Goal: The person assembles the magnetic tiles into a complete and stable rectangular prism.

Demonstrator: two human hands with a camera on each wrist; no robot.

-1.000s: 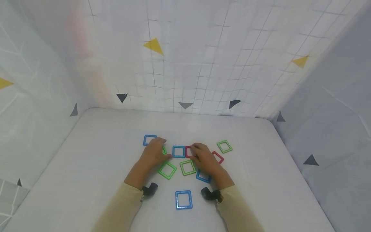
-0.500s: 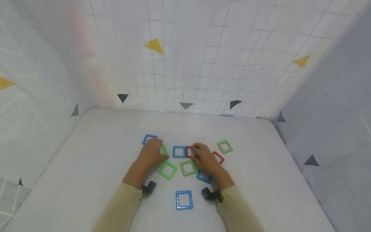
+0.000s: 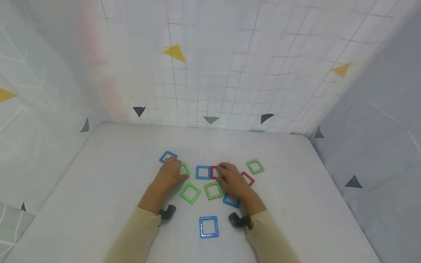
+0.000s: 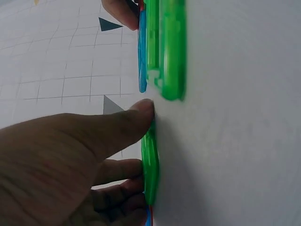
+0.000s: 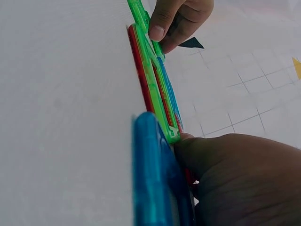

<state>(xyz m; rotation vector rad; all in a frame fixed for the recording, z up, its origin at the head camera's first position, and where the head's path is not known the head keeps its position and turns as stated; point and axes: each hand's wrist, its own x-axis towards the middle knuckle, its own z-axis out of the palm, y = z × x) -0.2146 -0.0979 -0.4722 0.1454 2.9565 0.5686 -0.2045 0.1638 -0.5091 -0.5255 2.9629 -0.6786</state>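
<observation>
Square magnetic tiles with open centres lie on the white table. My left hand [image 3: 168, 174] pinches a green tile [image 3: 186, 168] between thumb and fingers; the hand covers the tile's left part. Just beyond its fingertips lies a tilted blue tile [image 3: 168, 155], partly hidden. My right hand [image 3: 231, 179] grips a red tile [image 3: 213, 172] with its thumb near and fingers far. That red tile sits edge to edge with a blue tile [image 3: 203, 172] on its left. In the left wrist view, thumb and fingertips meet the green tile's edge [image 4: 150, 165].
Two green tiles, one at left [image 3: 190, 193] and another green tile [image 3: 213, 190], lie nearer. Around my right forearm are a blue tile [image 3: 231, 200], a red tile [image 3: 248, 178] and a green tile [image 3: 255, 166]. Another blue tile [image 3: 208, 227] lies between the wrists.
My left hand has drawn slightly left, away from the middle blue tile. The far-left blue tile has turned and shifted a little left. My right hand has stayed put.
</observation>
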